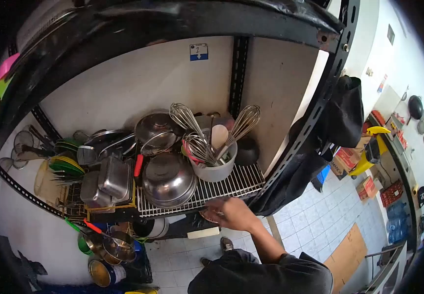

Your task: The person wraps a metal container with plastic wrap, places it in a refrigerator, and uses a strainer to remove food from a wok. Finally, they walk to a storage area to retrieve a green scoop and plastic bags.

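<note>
My right hand (pixel 234 214) is at the front edge of the wire shelf (pixel 212 192), in front of the white tub. Its fingers look loosely spread and a little blurred, and I see nothing held in them. The white plastic tub (pixel 214 172) holds several whisks (pixel 185 117) and a wooden spoon (pixel 219 136). Left of it, a shiny metal bowl (pixel 169 179) lies upside down on the shelf. Another metal bowl (pixel 155 128) is behind that one. My left hand is not in view.
Rectangular metal pans (pixel 114 177) and green-rimmed plates (pixel 66 165) sit on the shelf's left. Pans with coloured handles (pixel 119 247) hang below. A black post (pixel 315 105) and dark cloth (pixel 290 179) border the right. Cardboard (pixel 348 259) lies on the tiled floor.
</note>
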`<state>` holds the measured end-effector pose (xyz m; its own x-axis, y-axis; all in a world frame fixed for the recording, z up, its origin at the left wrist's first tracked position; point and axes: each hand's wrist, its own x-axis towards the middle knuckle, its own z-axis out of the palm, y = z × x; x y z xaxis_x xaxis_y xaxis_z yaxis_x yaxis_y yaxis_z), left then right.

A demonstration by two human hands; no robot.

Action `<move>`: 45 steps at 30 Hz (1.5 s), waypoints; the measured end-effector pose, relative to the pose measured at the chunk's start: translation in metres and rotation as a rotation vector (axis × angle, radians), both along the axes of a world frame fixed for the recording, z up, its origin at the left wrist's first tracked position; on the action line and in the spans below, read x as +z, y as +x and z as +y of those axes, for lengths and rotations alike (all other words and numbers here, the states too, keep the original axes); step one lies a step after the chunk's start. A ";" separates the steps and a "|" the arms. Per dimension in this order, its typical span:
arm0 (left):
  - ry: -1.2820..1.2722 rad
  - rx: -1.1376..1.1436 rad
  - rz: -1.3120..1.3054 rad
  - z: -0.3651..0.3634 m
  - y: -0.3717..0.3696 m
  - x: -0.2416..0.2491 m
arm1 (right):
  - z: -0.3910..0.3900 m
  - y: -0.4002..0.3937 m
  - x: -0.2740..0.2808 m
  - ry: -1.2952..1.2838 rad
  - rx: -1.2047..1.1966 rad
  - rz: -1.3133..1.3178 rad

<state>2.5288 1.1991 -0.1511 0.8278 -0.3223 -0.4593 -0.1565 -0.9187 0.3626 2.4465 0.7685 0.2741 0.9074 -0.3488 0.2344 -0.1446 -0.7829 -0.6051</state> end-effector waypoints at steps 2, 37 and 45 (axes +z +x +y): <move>-0.001 0.007 -0.019 -0.012 0.010 0.003 | -0.015 -0.002 0.004 -0.011 -0.034 -0.084; -0.214 0.266 0.631 -0.026 0.151 -0.044 | 0.088 -0.218 -0.450 0.213 -0.407 0.805; -0.214 -0.740 0.291 0.033 0.154 -0.080 | 0.321 -0.332 -0.391 1.607 -1.232 0.492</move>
